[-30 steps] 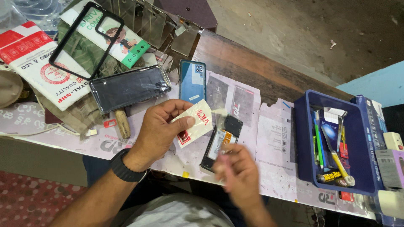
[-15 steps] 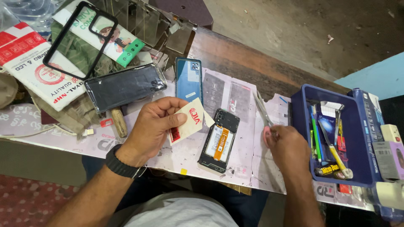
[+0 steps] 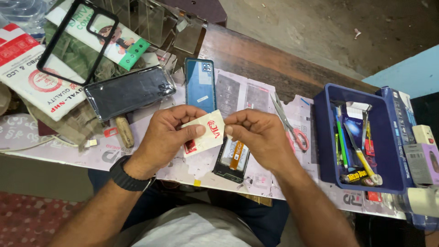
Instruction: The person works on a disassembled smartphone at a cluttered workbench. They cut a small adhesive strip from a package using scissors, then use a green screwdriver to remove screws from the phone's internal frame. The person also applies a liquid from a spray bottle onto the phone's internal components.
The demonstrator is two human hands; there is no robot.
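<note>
My left hand point(image 3: 168, 133) and my right hand point(image 3: 256, 135) both pinch a small white packet with red print point(image 3: 203, 132), held above the table. The left grips its lower left side, the right its right edge. Directly under it lies an opened phone point(image 3: 232, 160) with its battery and an orange flex strip showing, partly hidden by my right hand. A blue phone back cover point(image 3: 200, 83) lies just beyond the packet. A black watch sits on my left wrist.
Scissors with red handles point(image 3: 288, 123) lie right of my hands. A blue tray point(image 3: 394, 137) of tools stands at the right. A dark phone case point(image 3: 129, 93), a black frame case point(image 3: 77, 39), packets and a wooden-handled tool point(image 3: 124, 130) lie at the left.
My right hand has come back from the scissors by the blue tray and now grips the packet's right edge. The packet is lifted a little, centred over the open phone.
</note>
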